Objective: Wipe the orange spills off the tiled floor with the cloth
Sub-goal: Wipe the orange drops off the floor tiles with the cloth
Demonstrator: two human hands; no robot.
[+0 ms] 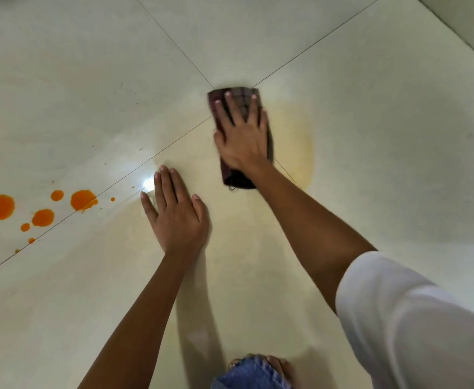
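A dark checked cloth (241,99) lies folded on the pale tiled floor (370,122) just below where the tile joints cross. My right hand (243,138) presses flat on it with straight, spread fingers. A faint yellow-orange smear (304,144) stains the tile to the right of the cloth. My left hand (175,211) rests flat on the floor, fingers straight, below and left of the cloth. Several bright orange spills (1,206) dot the floor at the far left, the nearest large one (83,199) on a tile joint.
A bright light reflection (148,183) glares on the tile by my left fingertips. My knee in blue denim and a bare foot (258,369) sit at the bottom edge. A white sleeve (412,318) covers my right upper arm. A wall base runs across the top right corner.
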